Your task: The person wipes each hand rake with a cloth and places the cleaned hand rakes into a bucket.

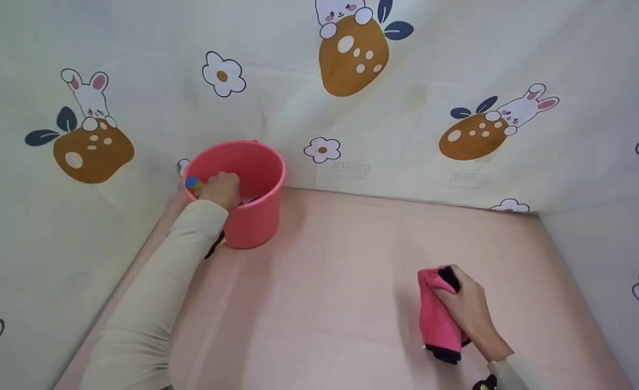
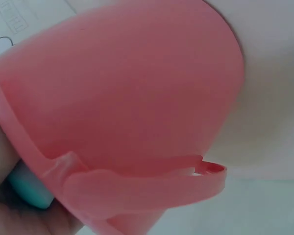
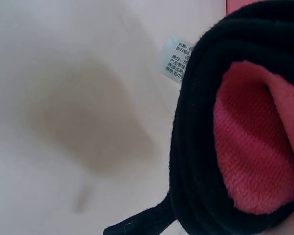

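At the back left stands a pink bucket (image 1: 252, 225). My left hand (image 1: 222, 189) is at its near rim, fingers curled round a thing with a rounded blue end (image 1: 191, 183) and a yellowish part below. The left wrist view shows a smooth teal end (image 2: 32, 188) by my palm, just behind the bucket rim; the rest is hidden. Over the right side of the floor, my right hand (image 1: 472, 303) grips a folded pink towel (image 1: 438, 322) with black edging. Its black border and a white printed label (image 3: 178, 58) fill much of the right wrist view.
Pale fabric walls (image 1: 276, 108) with rabbit and flower prints enclose the pale pink surface (image 1: 341, 271) at the back and both sides. The bucket stands close to the left back corner, its pink handle (image 2: 147, 193) hanging along the outside. Something pale lies inside the bucket.
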Demonstrator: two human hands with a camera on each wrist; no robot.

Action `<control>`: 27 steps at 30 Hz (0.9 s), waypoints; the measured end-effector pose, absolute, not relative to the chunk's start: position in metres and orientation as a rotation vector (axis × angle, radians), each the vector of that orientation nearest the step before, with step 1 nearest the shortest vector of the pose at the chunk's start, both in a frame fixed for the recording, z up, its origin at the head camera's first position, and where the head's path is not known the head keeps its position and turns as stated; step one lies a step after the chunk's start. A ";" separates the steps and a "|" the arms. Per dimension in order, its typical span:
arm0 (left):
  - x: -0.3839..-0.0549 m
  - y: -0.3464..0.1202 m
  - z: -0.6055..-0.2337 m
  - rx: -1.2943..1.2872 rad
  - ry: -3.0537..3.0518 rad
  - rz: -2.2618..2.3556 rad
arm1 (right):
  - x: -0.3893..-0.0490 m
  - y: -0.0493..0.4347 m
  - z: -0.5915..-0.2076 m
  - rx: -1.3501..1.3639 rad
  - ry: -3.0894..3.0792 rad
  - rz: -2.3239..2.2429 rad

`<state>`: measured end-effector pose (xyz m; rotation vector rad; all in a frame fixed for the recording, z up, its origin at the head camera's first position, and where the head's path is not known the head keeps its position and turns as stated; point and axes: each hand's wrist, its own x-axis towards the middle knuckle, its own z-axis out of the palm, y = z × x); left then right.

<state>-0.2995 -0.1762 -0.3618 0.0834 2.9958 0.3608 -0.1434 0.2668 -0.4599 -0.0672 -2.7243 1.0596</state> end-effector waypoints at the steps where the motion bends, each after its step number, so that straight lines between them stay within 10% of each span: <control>1: -0.300 -0.177 -0.361 0.073 2.984 0.371 | -0.143 0.266 -0.460 -0.063 -2.721 1.054; 27: -0.306 -0.195 -0.375 0.255 3.230 0.257 | -0.140 0.266 -0.457 -0.075 -2.750 1.104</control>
